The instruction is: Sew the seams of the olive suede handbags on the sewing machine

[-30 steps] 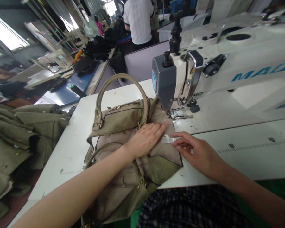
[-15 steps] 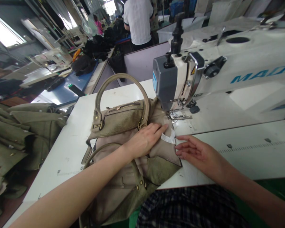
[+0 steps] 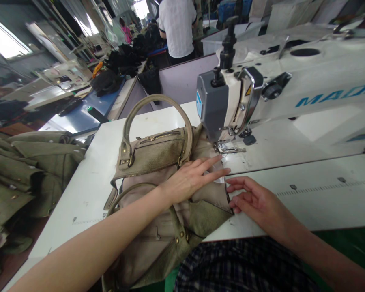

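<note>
An olive handbag (image 3: 158, 152) with two rolled handles and a beige lining (image 3: 208, 194) lies on the sewing machine table. My left hand (image 3: 191, 178) rests palm down on the lining, its fingers spread toward the presser foot (image 3: 229, 149). Partly under those fingers is a white strip (image 3: 221, 179) on the lining. At the lining's right edge, my right hand (image 3: 252, 198) has bent fingers, with thumb and fingertips closed at the lower corner. The needle area of the sewing machine (image 3: 213, 105) stands just beyond my left fingertips.
Olive fabric pieces (image 3: 39, 170) are piled to the left of the white table (image 3: 88, 178). A purple partition (image 3: 182, 79) stands behind it. Farther back, a person in a white shirt (image 3: 179, 30) faces away, near other machines and dark bundles.
My left hand has slid right and its fingers have spread, covering more of the white strip. My right fingers have curled in and shifted slightly down along the lining's edge.
</note>
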### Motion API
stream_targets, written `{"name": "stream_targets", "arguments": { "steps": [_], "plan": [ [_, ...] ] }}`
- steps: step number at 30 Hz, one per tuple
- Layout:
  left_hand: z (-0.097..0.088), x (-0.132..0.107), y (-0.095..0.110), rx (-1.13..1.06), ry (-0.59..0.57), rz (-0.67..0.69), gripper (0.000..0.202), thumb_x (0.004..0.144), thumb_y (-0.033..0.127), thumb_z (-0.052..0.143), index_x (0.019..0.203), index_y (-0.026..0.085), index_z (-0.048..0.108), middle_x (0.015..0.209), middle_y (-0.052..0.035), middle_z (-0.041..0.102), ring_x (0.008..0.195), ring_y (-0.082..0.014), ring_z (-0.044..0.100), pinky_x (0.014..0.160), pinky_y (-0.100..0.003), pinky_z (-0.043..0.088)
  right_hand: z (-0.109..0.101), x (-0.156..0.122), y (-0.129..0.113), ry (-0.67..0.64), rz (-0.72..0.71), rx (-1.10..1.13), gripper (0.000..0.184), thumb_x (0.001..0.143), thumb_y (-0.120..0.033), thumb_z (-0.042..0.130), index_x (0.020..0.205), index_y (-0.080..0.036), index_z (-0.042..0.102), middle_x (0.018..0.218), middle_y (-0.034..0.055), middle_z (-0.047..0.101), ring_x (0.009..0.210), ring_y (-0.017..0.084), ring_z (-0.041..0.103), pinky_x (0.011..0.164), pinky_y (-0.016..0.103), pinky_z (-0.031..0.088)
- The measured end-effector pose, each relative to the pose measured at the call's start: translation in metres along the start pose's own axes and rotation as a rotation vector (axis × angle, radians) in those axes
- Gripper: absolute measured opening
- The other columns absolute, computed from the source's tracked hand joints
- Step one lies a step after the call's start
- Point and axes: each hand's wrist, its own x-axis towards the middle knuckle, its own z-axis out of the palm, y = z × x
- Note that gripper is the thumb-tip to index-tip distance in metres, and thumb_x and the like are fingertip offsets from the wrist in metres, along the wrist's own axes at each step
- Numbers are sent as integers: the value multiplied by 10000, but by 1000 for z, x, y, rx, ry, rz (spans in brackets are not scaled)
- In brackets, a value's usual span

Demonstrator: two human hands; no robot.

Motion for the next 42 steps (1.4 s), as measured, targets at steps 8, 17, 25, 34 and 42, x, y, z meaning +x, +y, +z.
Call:
{"name": "stream_targets", "arguments": {
  "steps": [8, 17, 25, 34, 42],
  "plan": [
    [14, -5, -9, -73, 10, 62, 431, 905, 109, 401, 1333, 126, 451, 1417, -129, 433, 1324, -215, 366, 1089, -389, 356, 3, 2, 1, 7, -238, -355, 234, 877, -163, 462, 1075, -217, 575, 900, 46, 666, 746, 163, 663, 661, 279, 566],
    [14, 0, -5, -51, 20, -4, 496, 916, 125, 365, 1402, 34, 330, 1448, -208, 367, 1409, -244, 240, 1135, -440, 294, -5, 19, -5, 24, -865, -869, 293, 887, -51, 412, 942, -146, 683, 928, 127, 666, 941, 260, 622, 789, 406, 560],
    [7, -1, -4, -32, -23, 0, 581, 907, 94, 389, 1459, 244, 287, 1480, -139, 335, 1393, -248, 285, 1103, -410, 332, -8, 17, 8, -11, -895, -847, 325, 889, -34, 402, 987, -149, 690, 976, 117, 702, 948, 235, 660, 840, 383, 575],
    [9, 1, -6, 6, -57, 3, 478, 923, 146, 386, 1398, 96, 383, 1459, -181, 369, 1384, -240, 304, 1137, -421, 274, -13, -3, 4, -155, -838, -925, 443, 781, -36, 424, 1189, -57, 596, 1214, 204, 597, 1167, 295, 538, 976, 482, 484],
    [9, 5, -12, -106, -42, 3, 632, 766, 38, 537, 1384, 96, 414, 1445, -174, 392, 1337, -247, 380, 1109, -373, 337, -11, -1, 4, -182, -974, -987, 311, 860, -69, 433, 1075, -38, 655, 1068, 204, 668, 1056, 296, 607, 931, 451, 527]
  ]
}}
